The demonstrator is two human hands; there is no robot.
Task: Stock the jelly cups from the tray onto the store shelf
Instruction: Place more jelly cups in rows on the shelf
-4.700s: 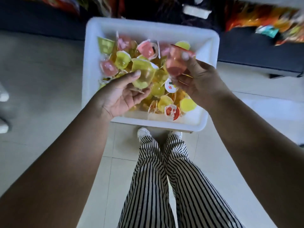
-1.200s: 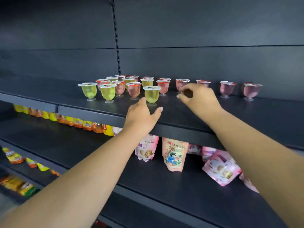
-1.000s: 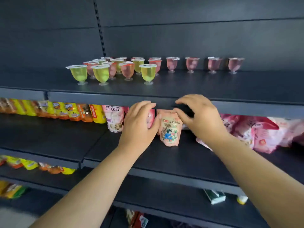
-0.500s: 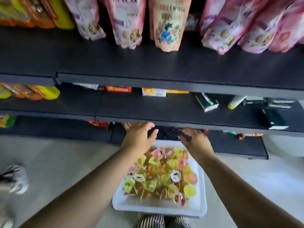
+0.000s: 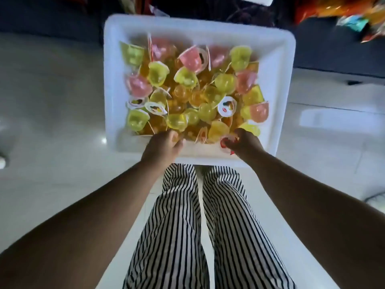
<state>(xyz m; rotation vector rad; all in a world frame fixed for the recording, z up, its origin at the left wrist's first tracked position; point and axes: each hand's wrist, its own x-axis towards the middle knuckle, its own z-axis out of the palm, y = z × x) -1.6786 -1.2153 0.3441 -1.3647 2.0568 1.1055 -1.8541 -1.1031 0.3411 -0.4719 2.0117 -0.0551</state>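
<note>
A white tray stands on the floor in front of my feet, heaped with several yellow, green, pink and orange jelly cups. My left hand reaches over the tray's near edge with its fingers curled down onto an orange cup; the back of the hand hides the grip. My right hand is at the near right of the pile, with thumb and fingers pinching a clear cup with a red lid. The store shelf with the stocked cups is out of view.
The bottom shelf's dark base runs along the top of the view behind the tray, with bright snack packets at the upper right. Pale floor tiles surround the tray. My striped trouser legs are below it.
The view has dropped from the upper shelf with standing cups down to the tray. Both hands, empty in the air half a second ago, have come down into the near edge of the pile.
</note>
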